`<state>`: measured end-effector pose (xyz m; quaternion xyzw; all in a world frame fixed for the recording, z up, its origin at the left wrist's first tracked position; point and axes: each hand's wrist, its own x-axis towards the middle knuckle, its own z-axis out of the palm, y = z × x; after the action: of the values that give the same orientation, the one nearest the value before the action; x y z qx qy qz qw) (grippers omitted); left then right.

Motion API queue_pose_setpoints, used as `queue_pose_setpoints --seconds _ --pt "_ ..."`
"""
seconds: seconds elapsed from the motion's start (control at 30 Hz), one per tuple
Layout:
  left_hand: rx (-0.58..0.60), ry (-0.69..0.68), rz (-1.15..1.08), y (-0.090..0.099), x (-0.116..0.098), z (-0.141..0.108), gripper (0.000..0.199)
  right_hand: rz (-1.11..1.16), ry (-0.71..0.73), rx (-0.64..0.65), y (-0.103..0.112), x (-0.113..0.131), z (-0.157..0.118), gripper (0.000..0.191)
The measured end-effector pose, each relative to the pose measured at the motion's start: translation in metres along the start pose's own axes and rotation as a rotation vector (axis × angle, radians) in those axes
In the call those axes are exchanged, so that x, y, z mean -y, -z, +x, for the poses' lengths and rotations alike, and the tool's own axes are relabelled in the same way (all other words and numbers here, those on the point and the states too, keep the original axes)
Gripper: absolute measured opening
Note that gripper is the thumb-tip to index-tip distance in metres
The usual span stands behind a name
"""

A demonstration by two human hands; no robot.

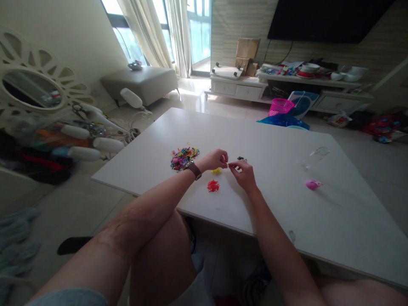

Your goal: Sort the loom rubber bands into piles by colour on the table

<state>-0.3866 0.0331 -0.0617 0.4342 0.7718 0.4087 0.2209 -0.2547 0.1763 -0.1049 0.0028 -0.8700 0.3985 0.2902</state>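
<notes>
My left hand [218, 160], with a brown-strapped watch [194, 170] at its wrist, is closed with its fingertips pinched. My right hand [244, 172] pinches too, and the fingertips of both hands almost meet above the table. Whatever lies between them is too small to make out. Left of my left hand is a mixed heap of small coloured bands [182, 158]. A small yellow pile [216, 171] shows partly under my left hand, and nearer me lies a red pile [213, 186]. Just beyond my right hand sits a little black pile [241, 158].
The white table [280, 195] carries a pink object [313, 185] and a clear plastic container [319, 151] at the right. A many-armed white lamp [108, 144] stands by its left edge. Beyond the far edge are a blue plastic bag [283, 120] and a pink basket [280, 106].
</notes>
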Motion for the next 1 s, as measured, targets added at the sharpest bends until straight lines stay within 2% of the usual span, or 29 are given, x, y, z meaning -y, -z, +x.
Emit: queue_pose_setpoints --seconds 0.27,0.37,0.5,0.7,0.9,1.0 --pt "0.005 -0.029 -0.005 0.008 -0.008 -0.001 0.008 0.002 -0.014 -0.060 0.000 0.002 0.000 0.013" --pt "-0.007 0.025 -0.102 0.008 -0.008 -0.002 0.011 -0.031 -0.008 -0.087 -0.002 0.004 -0.001 0.013" --pt "-0.022 0.094 -0.266 0.004 -0.006 -0.003 0.010 -0.061 0.021 -0.060 -0.006 0.008 -0.002 0.018" --pt "-0.052 0.135 -0.445 -0.001 -0.005 -0.002 0.006 -0.066 -0.011 -0.096 -0.010 0.010 -0.002 0.024" --pt "-0.056 0.144 -0.466 -0.005 -0.007 0.000 0.010 -0.056 -0.011 -0.109 -0.007 0.011 -0.002 0.021" --pt "-0.078 0.135 -0.451 0.001 -0.008 -0.001 0.008 -0.070 -0.031 -0.129 -0.006 0.012 -0.002 0.020"
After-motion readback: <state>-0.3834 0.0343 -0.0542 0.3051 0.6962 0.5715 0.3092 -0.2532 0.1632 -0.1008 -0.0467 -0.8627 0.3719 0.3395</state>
